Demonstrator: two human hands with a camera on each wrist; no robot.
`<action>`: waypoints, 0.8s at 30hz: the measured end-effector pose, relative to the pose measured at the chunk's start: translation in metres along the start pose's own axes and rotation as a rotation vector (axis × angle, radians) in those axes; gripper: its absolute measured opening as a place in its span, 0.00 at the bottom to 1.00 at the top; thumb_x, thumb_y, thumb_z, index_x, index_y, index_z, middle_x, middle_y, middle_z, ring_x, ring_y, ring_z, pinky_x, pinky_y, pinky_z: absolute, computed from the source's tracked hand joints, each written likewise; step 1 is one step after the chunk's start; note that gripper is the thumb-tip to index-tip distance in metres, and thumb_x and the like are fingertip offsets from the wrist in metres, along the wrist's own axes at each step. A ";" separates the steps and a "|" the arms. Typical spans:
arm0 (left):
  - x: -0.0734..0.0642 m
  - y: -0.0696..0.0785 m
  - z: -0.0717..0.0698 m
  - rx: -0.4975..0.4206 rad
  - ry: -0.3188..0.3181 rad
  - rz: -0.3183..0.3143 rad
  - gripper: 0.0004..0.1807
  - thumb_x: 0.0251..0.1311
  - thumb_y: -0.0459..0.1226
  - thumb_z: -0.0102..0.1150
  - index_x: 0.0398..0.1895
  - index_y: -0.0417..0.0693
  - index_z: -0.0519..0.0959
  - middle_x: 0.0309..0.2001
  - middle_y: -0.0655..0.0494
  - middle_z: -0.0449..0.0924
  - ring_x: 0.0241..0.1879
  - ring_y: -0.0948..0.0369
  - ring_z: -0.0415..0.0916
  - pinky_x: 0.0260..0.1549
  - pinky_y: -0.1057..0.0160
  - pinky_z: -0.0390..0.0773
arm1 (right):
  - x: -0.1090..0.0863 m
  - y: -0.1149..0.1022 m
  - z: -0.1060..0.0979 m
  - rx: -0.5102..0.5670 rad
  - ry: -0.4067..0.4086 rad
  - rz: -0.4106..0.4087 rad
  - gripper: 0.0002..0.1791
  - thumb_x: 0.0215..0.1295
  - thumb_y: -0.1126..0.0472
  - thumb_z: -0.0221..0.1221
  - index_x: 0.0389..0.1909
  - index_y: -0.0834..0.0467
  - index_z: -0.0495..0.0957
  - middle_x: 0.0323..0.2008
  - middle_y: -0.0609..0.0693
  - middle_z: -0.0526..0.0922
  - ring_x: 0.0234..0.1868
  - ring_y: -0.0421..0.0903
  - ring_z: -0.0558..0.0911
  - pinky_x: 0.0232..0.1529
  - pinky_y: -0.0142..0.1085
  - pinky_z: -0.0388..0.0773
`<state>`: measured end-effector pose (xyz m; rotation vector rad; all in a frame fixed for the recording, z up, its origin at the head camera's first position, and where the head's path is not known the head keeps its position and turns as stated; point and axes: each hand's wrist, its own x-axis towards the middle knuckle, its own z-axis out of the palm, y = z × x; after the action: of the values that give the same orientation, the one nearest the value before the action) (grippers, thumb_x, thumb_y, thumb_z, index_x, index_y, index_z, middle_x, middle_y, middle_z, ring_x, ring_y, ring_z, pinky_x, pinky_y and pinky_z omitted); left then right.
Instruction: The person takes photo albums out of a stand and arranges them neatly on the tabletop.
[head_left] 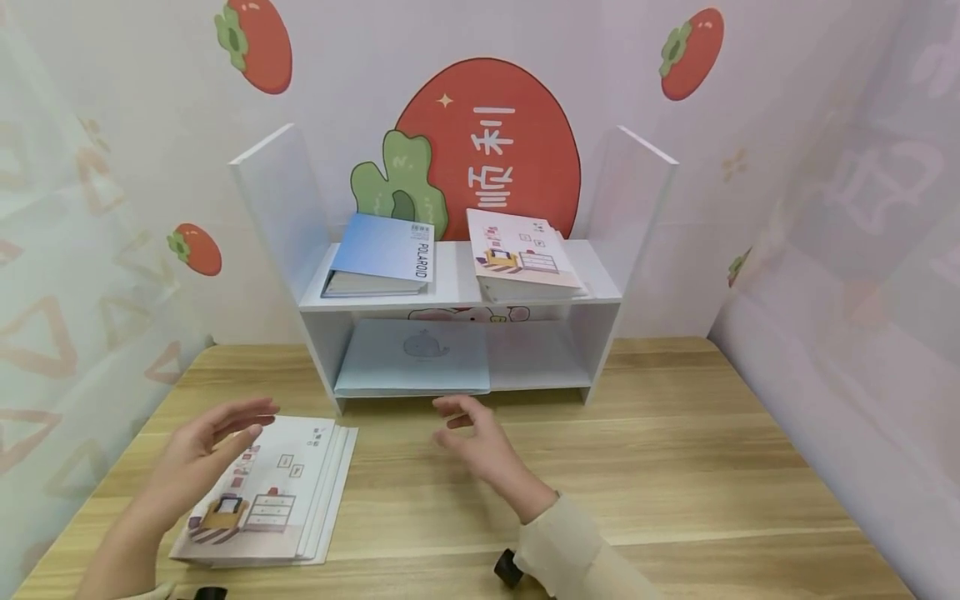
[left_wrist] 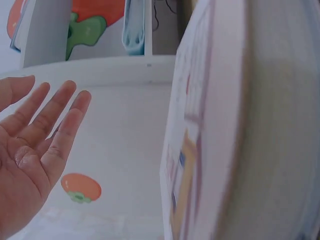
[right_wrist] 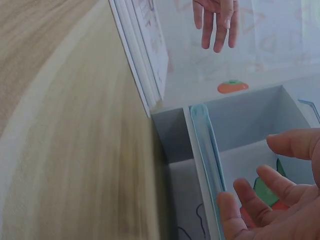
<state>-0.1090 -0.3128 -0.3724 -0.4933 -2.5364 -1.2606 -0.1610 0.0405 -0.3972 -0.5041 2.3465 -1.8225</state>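
Note:
Over the left part of the table, my left hand [head_left: 198, 467] hovers above a stack of white albums [head_left: 277, 492] with a printed room scene on the top cover. In the left wrist view a gap separates the hand [left_wrist: 35, 140] from the album's thick side [left_wrist: 280, 125]. My right hand [head_left: 480, 437] hangs in the air before the shelf's lower front, fingers loosely bent and holding nothing. Nearest to it is a pale blue album [head_left: 412, 358] with a whale on its cover, lying flat on the lower shelf. Its spine [right_wrist: 207, 145] shows in the right wrist view.
A small white two-tier shelf [head_left: 450, 306] stands at the back of the wooden table [head_left: 660, 483]. On its upper tier lie a blue album marked POLAROID [head_left: 382, 250] at left and a white illustrated album [head_left: 521, 250] at right. Printed sheets [head_left: 840, 275] surround the table.

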 end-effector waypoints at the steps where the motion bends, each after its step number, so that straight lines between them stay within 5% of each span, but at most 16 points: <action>1: 0.002 0.002 0.003 -0.007 0.003 0.011 0.19 0.70 0.28 0.53 0.63 0.38 0.73 0.54 0.78 0.80 0.53 0.80 0.76 0.46 0.83 0.75 | 0.001 0.000 -0.002 0.005 0.016 -0.003 0.21 0.65 0.65 0.63 0.59 0.60 0.76 0.58 0.62 0.77 0.55 0.62 0.76 0.43 0.37 0.80; 13: 0.021 0.011 0.027 0.009 0.011 0.022 0.17 0.71 0.31 0.53 0.60 0.40 0.75 0.53 0.74 0.80 0.51 0.82 0.75 0.46 0.81 0.75 | 0.004 0.004 -0.025 0.057 0.156 0.025 0.21 0.64 0.69 0.62 0.59 0.63 0.76 0.57 0.62 0.76 0.50 0.54 0.78 0.39 0.35 0.79; 24: 0.039 0.016 0.043 -0.093 0.040 0.050 0.17 0.70 0.29 0.53 0.60 0.37 0.75 0.51 0.83 0.77 0.52 0.79 0.76 0.43 0.79 0.78 | 0.009 0.012 -0.039 0.057 0.240 0.042 0.22 0.64 0.68 0.61 0.60 0.65 0.74 0.57 0.64 0.75 0.49 0.56 0.80 0.41 0.39 0.81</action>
<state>-0.1412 -0.2617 -0.3713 -0.5427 -2.4256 -1.3616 -0.1835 0.0762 -0.3977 -0.2383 2.4223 -2.0251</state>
